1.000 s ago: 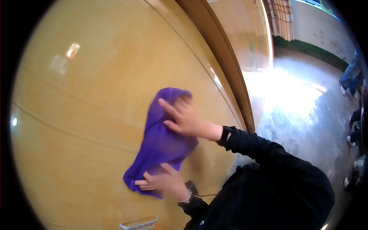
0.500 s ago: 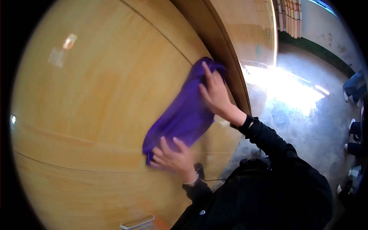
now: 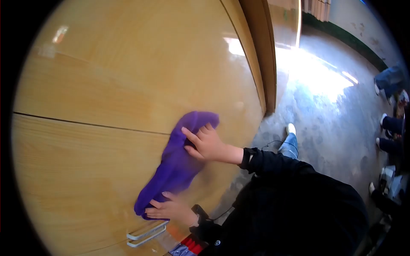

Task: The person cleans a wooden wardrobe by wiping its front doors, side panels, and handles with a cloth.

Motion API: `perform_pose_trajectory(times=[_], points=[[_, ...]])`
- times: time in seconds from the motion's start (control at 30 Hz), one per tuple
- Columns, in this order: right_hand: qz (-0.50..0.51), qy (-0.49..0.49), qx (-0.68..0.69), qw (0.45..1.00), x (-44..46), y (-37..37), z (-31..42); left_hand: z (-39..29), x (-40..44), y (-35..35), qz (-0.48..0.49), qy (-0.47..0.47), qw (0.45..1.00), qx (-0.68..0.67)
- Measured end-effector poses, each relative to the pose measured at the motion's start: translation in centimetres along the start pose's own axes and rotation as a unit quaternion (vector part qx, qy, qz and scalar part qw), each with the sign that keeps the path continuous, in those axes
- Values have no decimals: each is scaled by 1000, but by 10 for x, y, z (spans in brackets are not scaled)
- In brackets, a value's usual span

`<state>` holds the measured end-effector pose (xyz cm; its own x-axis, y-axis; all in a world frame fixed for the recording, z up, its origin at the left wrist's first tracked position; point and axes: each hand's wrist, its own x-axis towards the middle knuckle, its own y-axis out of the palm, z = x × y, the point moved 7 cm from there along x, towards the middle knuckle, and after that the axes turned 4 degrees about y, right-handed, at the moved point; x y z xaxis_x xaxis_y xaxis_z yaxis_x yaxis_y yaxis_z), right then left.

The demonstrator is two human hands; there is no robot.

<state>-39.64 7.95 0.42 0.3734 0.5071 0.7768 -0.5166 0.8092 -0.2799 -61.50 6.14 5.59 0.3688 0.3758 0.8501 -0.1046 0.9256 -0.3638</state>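
A purple cloth (image 3: 177, 164) lies spread over a glossy yellow wooden surface (image 3: 128, 85), crossing the end of a dark seam. Near its upper end, my right hand (image 3: 208, 144) rests on the cloth with its fingers apart. My left hand (image 3: 171, 210) lies at the lower end, fingers spread over the cloth's edge. Both palms face the surface, and a stretch of cloth shows between them. Just below my left hand are two white handles (image 3: 147, 234).
A brown wooden edge (image 3: 261, 55) bounds the surface at the upper right. Beyond it is a shiny grey floor (image 3: 324, 123). Legs of other people (image 3: 390, 126) show at the far right. A thin black cable (image 3: 222, 213) runs near my left sleeve. Red items (image 3: 192, 245) sit at the bottom.
Since half a second ago, both hands and the cloth have moved down and left, away from the brown edge. The view has shifted, bringing a shoe and red items into sight.
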Motion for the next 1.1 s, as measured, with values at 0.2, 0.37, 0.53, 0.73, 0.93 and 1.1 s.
perform_pose_trajectory(times=[0.2, 0.37, 0.53, 0.73, 0.93, 1.1], points=[[47, 46, -56, 996, -68, 4, 0, 10, -13, -5, 13, 39, 997, -65], [146, 92, -78, 982, -101, -27, 0, -12, -15, -27, 14, 41, 988, -146], [96, 85, -111, 986, -101, -97, 20, -25, -2, -60, 16, 93, 974, -207], [25, 123, -142, 982, -42, -233, 7, -69, 46, -118, -47, 120, 975, -182], [-131, 26, -171, 976, 21, -377, 31, -117, 72, -208, -5, 99, 986, -133], [-279, -3, -33, 960, 57, -534, 96, -155, 95, -385, -10, 119, 978, -172]])
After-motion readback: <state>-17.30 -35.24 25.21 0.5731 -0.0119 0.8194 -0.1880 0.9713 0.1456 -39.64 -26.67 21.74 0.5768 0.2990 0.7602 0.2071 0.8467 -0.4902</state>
